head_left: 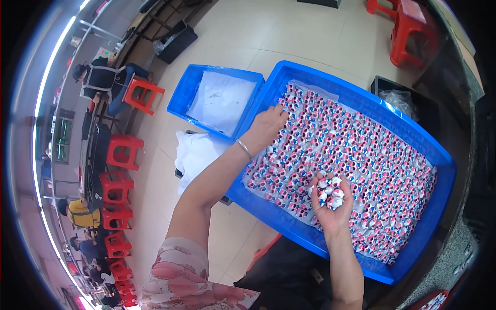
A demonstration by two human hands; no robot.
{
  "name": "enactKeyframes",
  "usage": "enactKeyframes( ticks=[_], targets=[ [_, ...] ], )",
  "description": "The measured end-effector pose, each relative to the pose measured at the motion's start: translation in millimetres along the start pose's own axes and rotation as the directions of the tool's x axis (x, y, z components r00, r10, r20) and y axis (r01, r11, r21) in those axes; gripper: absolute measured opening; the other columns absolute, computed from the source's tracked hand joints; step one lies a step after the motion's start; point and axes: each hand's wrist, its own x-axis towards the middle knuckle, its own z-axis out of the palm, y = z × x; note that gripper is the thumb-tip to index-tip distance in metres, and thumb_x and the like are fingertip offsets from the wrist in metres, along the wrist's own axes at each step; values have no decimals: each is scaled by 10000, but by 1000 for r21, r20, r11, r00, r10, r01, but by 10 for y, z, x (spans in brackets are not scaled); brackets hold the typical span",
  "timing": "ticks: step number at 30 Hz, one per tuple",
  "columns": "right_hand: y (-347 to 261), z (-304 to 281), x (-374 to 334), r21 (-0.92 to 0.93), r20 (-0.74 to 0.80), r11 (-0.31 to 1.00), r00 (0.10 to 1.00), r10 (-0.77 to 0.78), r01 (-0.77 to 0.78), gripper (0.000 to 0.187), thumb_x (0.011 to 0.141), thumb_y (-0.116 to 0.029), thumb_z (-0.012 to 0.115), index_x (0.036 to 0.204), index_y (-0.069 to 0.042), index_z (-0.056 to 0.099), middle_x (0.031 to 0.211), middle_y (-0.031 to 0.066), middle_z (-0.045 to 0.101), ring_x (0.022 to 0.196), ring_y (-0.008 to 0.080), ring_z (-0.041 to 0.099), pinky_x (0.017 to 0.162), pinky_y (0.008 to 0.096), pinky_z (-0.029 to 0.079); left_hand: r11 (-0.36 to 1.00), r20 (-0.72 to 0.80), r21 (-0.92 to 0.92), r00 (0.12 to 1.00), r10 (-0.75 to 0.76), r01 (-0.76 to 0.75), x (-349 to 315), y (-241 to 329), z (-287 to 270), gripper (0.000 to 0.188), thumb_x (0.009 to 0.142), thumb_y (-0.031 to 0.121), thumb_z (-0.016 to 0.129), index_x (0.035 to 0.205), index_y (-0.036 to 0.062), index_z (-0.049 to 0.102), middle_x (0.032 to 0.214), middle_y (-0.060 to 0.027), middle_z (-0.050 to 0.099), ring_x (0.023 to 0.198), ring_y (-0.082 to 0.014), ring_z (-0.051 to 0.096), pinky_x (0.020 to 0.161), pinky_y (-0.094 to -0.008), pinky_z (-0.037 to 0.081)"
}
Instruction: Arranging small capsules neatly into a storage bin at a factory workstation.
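Small white, pink and blue figurines stand in dense rows on white sheeting inside a large blue plastic tray. My right hand is palm up over the near part of the tray, its fingers curled around several loose figurines. At the tray's left side, my left hand reaches down to the edge of the rows. Its fingers are bent together among the figurines, and whatever is between the fingertips is hidden.
A smaller blue tray lined with a white sheet adjoins on the left. White cloth or sheeting lies below it. A black crate stands behind the large tray. Red stools and seated people line the left.
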Motion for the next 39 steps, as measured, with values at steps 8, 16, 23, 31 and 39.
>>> enactKeyframes(
  ticks=[8, 16, 23, 31, 39],
  targets=[
    [20, 33, 20, 66, 67, 998, 998, 3, -7, 304, 942, -332, 533, 1007, -53, 633, 1134, 171, 623, 1118, 313, 578, 832, 453, 567, 998, 194, -42, 980, -37, 46, 49, 69, -120, 172, 760, -14, 595, 928, 17, 578, 1031, -155, 549, 844, -282, 623, 706, -384, 542],
    [84, 59, -57, 59, 159, 998, 987, -27, 18, 329, 964, -362, 491, 1035, -66, 616, 1127, 184, 633, 1082, 344, 604, 803, 461, 584, -179, 537, -803, 821, 194, 568, -314, 913, -669, 243, 847, 64, 686, 1023, 46, 520, 1043, -77, 604, 945, -161, 625, 777, -305, 545],
    [117, -1, -143, 169, 276, 985, 961, -12, -36, 352, 968, -347, 468, 1092, -50, 608, 1177, 193, 599, 1174, 371, 549, 801, 517, 579, -486, 638, -573, 732, 240, 660, -533, 1042, -788, 254, 881, 69, 652, 1097, 54, 520, 1266, -116, 561, 1025, -173, 626, 857, -338, 557],
    [22, -31, -167, 226, 252, 972, 960, -120, 62, 339, 960, -317, 480, 1072, -20, 598, 1190, 212, 577, 1180, 369, 528, 890, 507, 547, -685, 592, -485, 781, 201, 544, -712, 917, -769, 358, 946, 100, 544, 1280, -26, 522, 1218, -93, 585, 1089, -168, 601, 926, -339, 527],
    [-228, -235, -311, 188, 221, 980, 970, -99, 57, 326, 959, -304, 496, 1037, -11, 618, 1150, 217, 601, 1185, 375, 532, 880, 518, 549, 402, 324, -826, 917, -233, 394, -410, 453, -668, 278, 862, 71, 632, 1136, 25, 621, 1010, -75, 622, 869, -192, 647, 789, -287, 529]
  ],
)
